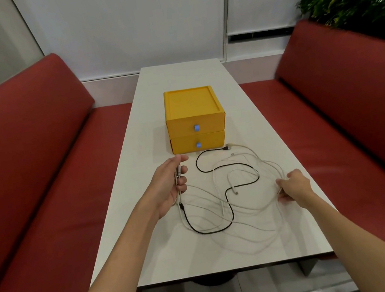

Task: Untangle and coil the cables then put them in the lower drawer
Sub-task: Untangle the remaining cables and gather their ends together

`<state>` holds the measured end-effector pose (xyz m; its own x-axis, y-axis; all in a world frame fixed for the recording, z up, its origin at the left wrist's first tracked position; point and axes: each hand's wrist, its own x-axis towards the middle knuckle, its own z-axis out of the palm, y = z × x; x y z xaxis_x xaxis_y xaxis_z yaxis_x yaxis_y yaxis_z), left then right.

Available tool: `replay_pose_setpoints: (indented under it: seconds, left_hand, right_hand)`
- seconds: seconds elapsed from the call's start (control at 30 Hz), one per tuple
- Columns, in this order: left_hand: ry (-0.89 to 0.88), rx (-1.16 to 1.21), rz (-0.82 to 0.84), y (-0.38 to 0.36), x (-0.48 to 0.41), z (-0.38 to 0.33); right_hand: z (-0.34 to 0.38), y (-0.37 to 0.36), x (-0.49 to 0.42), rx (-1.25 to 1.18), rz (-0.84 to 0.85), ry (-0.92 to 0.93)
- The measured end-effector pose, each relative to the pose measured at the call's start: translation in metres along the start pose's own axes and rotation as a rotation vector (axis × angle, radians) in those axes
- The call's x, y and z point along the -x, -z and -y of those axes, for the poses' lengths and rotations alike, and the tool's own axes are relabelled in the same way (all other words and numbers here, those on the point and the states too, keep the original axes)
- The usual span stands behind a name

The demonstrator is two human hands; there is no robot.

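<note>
While both hands are already on the wires, the job looks barely begun in the head view: the long thin white cables [214, 182] and the thin black cable [231, 210] lie in one loose, overlapping sprawl on the white rectangular table [269, 123]. Nothing is coiled, and the lower drawer [184, 144] of the small yellow plastic two-drawer box [194, 118] is closed with its blue knob [198, 145] untouched. The left hand [170, 188] has its fingers curled round a few cable ends. These stand nearly upright in the grip and point away from the person, toward the box just beyond the knuckles. One black plug hangs just below that grip. The right hand [295, 187] pinches several white strands at the opposite edge of the tangle. The sprawl's long axis therefore runs roughly from one grip to the other, across the table, with the widest loops sagging nearer the person than either grip. The black cable snakes between the two grips, and its far plug lies well beyond both, just in front of the lower drawer's right corner and pointing right. Separating, coiling, opening the drawer and stowing all seem left to do.
</note>
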<state>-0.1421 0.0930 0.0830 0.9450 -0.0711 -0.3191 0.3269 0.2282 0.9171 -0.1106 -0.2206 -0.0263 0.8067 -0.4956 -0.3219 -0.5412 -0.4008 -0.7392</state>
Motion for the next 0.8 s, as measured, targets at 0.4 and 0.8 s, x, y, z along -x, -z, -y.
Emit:
replay_pose_setpoints:
  seconds: [0.4, 0.8]
  left_hand:
    - [-0.035, 0.104, 0.023, -0.01, 0.002, -0.002]
    - [-0.173, -0.262, 0.022, -0.028, 0.012, -0.009]
  right_hand:
    - [0.065, 0.004, 0.057, 0.292, -0.096, 0.38]
    - [0.113, -0.063, 0.159, -0.278, 0.736, 0.548]
